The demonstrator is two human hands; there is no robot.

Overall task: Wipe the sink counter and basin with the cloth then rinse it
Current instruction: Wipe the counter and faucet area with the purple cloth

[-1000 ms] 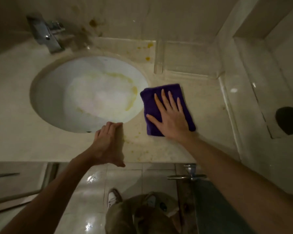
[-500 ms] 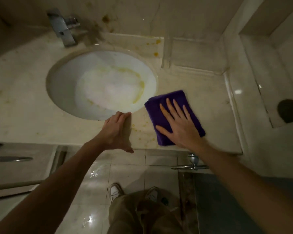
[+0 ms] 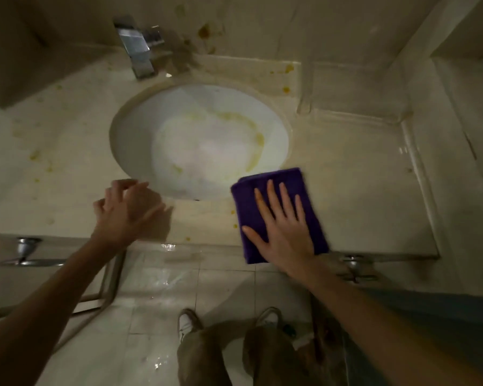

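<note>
A folded purple cloth (image 3: 293,185) lies on the beige marble counter (image 3: 360,190), right of the round white basin (image 3: 162,129), its near end hanging over the front edge. My right hand (image 3: 283,227) presses flat on the cloth, fingers spread. My left hand (image 3: 129,210) hovers blurred at the basin's front left rim, fingers loosely curled, holding nothing. Yellow-orange stains ring the inside of the basin, and spots dot the counter on both sides of it. A chrome faucet (image 3: 137,48) stands behind the basin.
A clear acrylic tray (image 3: 352,107) sits at the back right of the counter against the stained wall. A chrome handle (image 3: 25,254) and another (image 3: 357,267) show under the counter's front edge. My shoes (image 3: 186,321) stand on glossy floor tiles below.
My right hand has slid the cloth toward the counter's front edge, so it now overhangs. My left hand has lifted off the rim and shifted left. The view has tilted.
</note>
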